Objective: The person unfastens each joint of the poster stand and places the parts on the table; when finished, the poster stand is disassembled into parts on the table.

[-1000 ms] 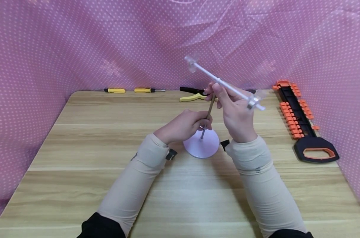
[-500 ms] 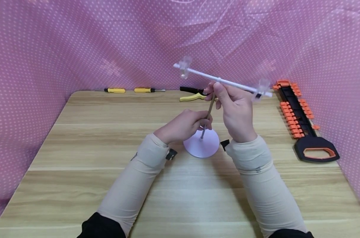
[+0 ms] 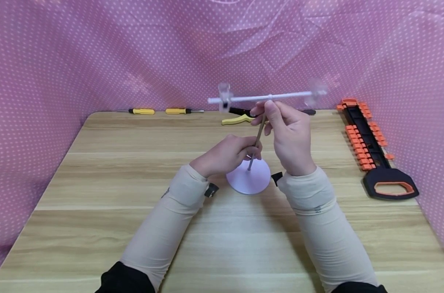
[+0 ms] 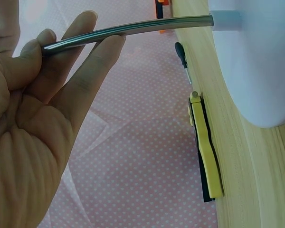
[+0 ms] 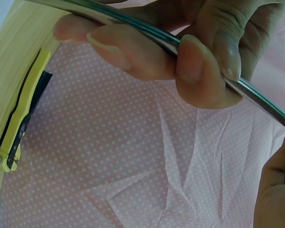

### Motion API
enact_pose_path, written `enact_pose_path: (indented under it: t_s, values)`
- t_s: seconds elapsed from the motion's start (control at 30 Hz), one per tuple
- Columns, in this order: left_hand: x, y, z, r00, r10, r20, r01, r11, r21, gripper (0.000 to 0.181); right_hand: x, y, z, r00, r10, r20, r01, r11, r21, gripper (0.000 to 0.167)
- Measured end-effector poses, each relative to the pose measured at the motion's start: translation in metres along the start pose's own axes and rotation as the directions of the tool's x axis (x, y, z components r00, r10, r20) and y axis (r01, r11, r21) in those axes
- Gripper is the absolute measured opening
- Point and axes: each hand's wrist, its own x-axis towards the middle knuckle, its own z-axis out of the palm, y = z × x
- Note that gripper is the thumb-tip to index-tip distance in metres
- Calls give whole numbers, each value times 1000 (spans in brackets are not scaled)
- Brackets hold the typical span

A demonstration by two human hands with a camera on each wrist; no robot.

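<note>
A small stand has a round white base (image 3: 248,179), a thin metal rod (image 3: 260,132) and a white crossbar (image 3: 251,98). Clear clips (image 3: 224,97) sit near both crossbar ends; the right-hand one is blurred. My left hand (image 3: 227,154) grips the rod low down, just above the base. In the right wrist view its thumb and forefinger pinch the metal, with other fingers along it. My right hand (image 3: 291,132) pinches the rod's upper end, thumb tip right beneath the crossbar's middle. Its grip is mostly hidden in the wrist views. The rod leans slightly right.
Pliers (image 3: 238,120) with yellow and black handles lie behind the hands. Two yellow-handled screwdrivers (image 3: 143,112) lie along the table's back edge. A black-handled screwdriver (image 4: 180,53) shows in the left wrist view. At right lies a black-and-orange holder (image 3: 390,183) with a handle.
The crossbar has swung round: its left end dropped lower and its right end rose, from a steep slant to nearly level. Both hands and the base have hardly moved.
</note>
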Motion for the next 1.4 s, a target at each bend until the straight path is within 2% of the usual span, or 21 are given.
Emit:
enact_pose_path:
  t_s: [0.13, 0.27, 0.37, 0.53, 0.77, 1.0, 1.13, 1.2, 1.3, 1.4]
  values:
    - [0, 0, 0, 1000, 7, -4, -7, 1000, -11, 19, 1, 0, 0, 1000, -20, -21, 19, 1000, -14, 22]
    - [0, 2, 0, 1000, -20, 8, 20, 1000, -10, 19, -1, -1, 0, 999, 10, -46, -9, 1000, 26, 18]
    - [0, 3, 0, 999, -31, 15, 31, 999, -8, 19, -2, -1, 2, 999, 6, -53, -5, 1000, 27, 19]
    - [0, 2, 1, 1000, -14, 5, 14, 1000, -7, 19, -1, -1, 2, 997, -17, -70, 19, 999, 26, 23]
    - [-1, 2, 1, 1000, -28, 14, 29, 998, -62, 19, 2, -1, -5, 993, 3, -118, 4, 998, 60, 23]
    - [-1, 2, -1, 998, -56, 33, 57, 998, -28, 20, 11, 1, -22, 977, -10, -211, 28, 997, 78, 22]
    - [-1, 1, -2, 998, -53, 25, 53, 998, -13, 20, 19, 2, -37, 958, -6, -287, 34, 995, 94, 20]
    - [-1, 1, -3, 999, -44, 22, 44, 999, -5, 20, 22, 2, -46, 949, 19, -315, 25, 991, 135, 20]
    - [-1, 1, -3, 999, -36, 19, 37, 999, -2, 21, 26, 3, -61, 952, 43, -302, 5, 988, 157, 19]
    - [-2, 1, -4, 999, -41, 21, 41, 999, -7, 21, 28, 5, -74, 972, 46, -230, -18, 992, 123, 18]
